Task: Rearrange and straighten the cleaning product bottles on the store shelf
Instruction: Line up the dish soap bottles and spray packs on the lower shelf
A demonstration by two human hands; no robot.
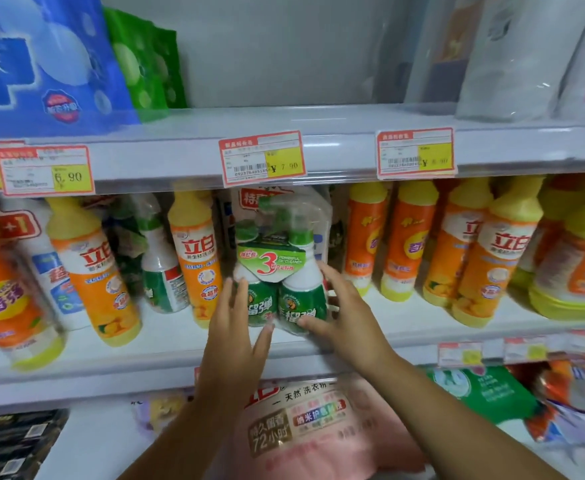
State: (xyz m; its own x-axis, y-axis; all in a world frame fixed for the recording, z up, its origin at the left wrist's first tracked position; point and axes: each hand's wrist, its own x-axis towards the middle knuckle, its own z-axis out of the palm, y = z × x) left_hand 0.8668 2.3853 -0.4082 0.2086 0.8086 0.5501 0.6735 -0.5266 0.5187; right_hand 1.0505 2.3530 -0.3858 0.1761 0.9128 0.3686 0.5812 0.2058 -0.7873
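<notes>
A shrink-wrapped twin pack of green and white spray cleaner bottles (286, 271) stands upright at the front middle of the white shelf (180, 341). My left hand (237, 327) lies flat against the pack's left side, fingers straight. My right hand (343, 317) cups its right side, thumb across the lower front and fingers behind. An orange and yellow dish soap bottle (197, 258) stands just left of the pack. Another green and white spray bottle (161, 268) leans further left.
Orange and yellow soap bottles (471, 247) fill the shelf's right side; more of them (93, 271) lean on the left. Price tags (263, 157) hang on the upper shelf edge. Detergent bags (319, 427) lie on the lower shelf. Blue and green pouches (41, 60) stand above.
</notes>
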